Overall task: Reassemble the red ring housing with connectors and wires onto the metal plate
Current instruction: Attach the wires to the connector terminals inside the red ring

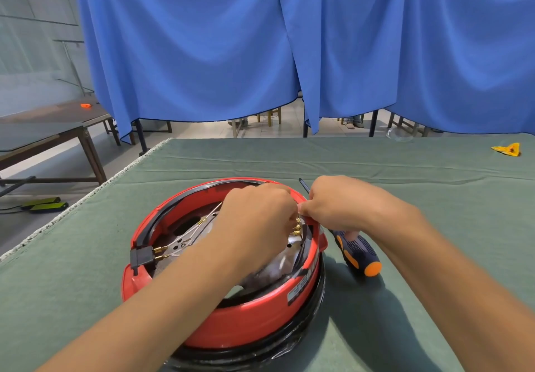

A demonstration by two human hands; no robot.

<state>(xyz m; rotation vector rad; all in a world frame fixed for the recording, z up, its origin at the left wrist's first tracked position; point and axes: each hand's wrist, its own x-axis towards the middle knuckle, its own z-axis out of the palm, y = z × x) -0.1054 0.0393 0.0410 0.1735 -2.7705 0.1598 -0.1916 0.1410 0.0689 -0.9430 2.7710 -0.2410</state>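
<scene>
A red ring housing [249,316] sits on a black base on the green table. Inside it lies a perforated metal plate [185,237] crossed by thin white wires. A black connector block [142,257] with brass pins is mounted on the ring's left side. More brass connectors [296,228] sit at the right inner wall. My left hand [257,218] reaches into the ring, fingers closed at those brass connectors. My right hand [341,206] pinches the ring's right rim beside them. What the fingertips hold is hidden.
A blue and orange screwdriver [357,253] lies on the green cloth [405,168] just right of the ring, under my right hand. A yellow scrap [506,149] lies at the far right. The table's left edge [86,197] drops to the floor. Blue curtains hang behind.
</scene>
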